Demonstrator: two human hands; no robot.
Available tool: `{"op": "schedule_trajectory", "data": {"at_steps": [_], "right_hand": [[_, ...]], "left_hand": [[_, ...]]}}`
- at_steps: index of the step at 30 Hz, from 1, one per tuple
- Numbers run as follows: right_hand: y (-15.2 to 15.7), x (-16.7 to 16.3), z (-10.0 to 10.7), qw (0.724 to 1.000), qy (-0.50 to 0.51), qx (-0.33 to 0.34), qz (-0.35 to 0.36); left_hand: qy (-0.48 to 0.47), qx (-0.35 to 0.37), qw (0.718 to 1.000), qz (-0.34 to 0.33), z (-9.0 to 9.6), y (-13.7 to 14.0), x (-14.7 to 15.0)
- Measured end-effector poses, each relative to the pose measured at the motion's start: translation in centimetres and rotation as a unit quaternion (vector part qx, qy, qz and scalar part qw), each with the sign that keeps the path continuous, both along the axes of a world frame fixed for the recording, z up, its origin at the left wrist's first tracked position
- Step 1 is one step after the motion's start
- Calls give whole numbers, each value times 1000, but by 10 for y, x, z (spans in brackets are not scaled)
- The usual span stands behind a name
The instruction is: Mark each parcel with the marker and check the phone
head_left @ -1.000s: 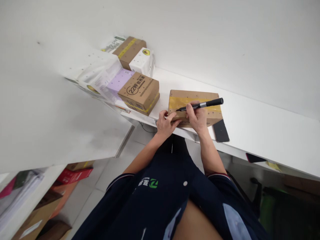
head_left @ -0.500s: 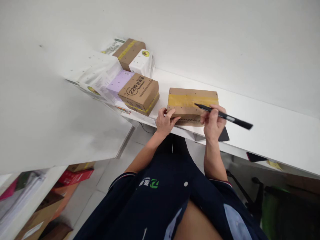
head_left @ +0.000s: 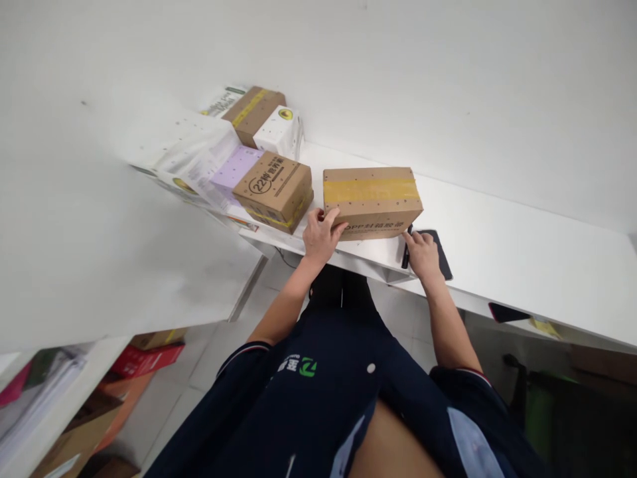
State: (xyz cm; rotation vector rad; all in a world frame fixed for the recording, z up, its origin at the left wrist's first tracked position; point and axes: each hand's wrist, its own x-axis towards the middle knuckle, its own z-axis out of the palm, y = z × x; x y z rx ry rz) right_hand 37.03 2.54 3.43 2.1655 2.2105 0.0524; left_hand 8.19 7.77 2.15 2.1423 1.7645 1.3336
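Right of frame centre, the black marker lies just left of my right hand, long axis running up and down the frame; that hand is nearer, fingertips touching it, grip not determinable. The taped cardboard box sits near centre, long axis left to right. My left hand touches its lower-left corner, thumb and forefinger narrowly parted; grip unconfirmed.

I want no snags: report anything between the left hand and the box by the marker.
Nothing visible does: the left hand touches the box at its near left corner. The black marker is by the near right corner, at the right hand.
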Motion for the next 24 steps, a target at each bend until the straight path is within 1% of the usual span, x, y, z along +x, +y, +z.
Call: {"op": "schedule_trajectory", "data": {"at_steps": [2, 4, 7, 9, 11, 13, 14, 16, 18, 21, 23, 24], "right_hand": [[7, -4, -1, 999, -24, -22, 1], [9, -6, -1, 999, -27, -39, 3], [4, -5, -1, 999, -10, -33, -10], [-4, -1, 0, 997, 5, -4, -71], [-15, 4, 2, 985, 21, 14, -173], [-23, 11, 4, 963, 53, -10, -265], [-26, 14, 6, 953, 73, -34, -290], [-29, 19, 8, 943, 112, -74, -305], [-28, 23, 11, 941, 132, -84, -299], [-26, 27, 15, 937, 149, -64, -311], [-29, 31, 17, 922, 190, -37, -335], [-32, 33, 17, 908, 227, -17, -352]], "left_hand": [[3, -3, 1000, -1, 1, -1, 0], [2, -3, 1000, -2, 2, -1, 0], [3, -13, 1000, -1, 3, -2, 0], [8, -28, 1000, -2, 4, -3, -1], [11, -39, 999, -4, 5, -4, -1], [6, -39, 999, -7, 5, -5, -1], [1, -36, 999, -9, 4, -5, -1], [-12, -28, 999, -16, 3, -6, 0], [-30, -15, 999, -27, 2, -6, -1], [-68, 39, 997, -27, 0, -11, -5], [-92, 85, 992, -22, -1, -20, -8], [-102, 103, 989, -25, -1, -27, -9]]}}
